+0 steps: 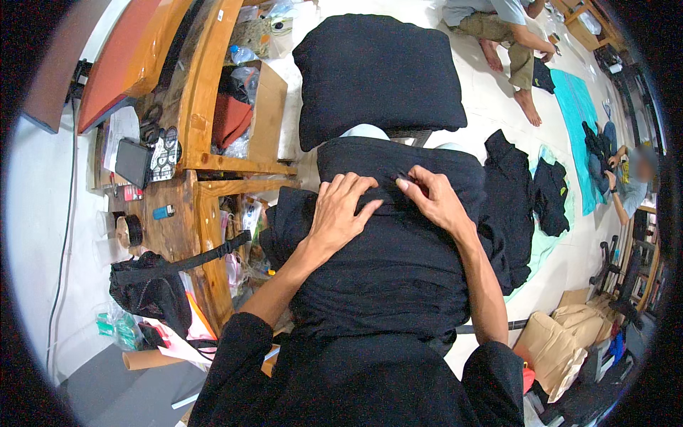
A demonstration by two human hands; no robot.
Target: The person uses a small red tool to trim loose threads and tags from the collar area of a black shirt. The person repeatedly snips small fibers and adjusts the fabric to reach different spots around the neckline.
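Note:
A black cloth garment [384, 235] lies spread over my lap, its creases running across it. My left hand [347, 208] rests on or just above its left part, fingers bent and thumb apart, with nothing in its grasp. Near the garment's upper middle, my right hand [429, 195] has thumb and forefinger close together on what looks like a small pinch of the cloth. Ahead of my knees is a dark folded stack of black cloth [379, 74]. More black garments [509, 213] lie to the right on a pale green sheet [525, 280].
At left stands a wooden bench [173, 219] with a lighter [163, 212], a tape roll [129, 230] and a black mesh bag [152, 288]. A cardboard box [269, 112] is beneath. Two people sit at right near a turquoise cloth [576, 139]. Brown paper bags [552, 347] lie lower right.

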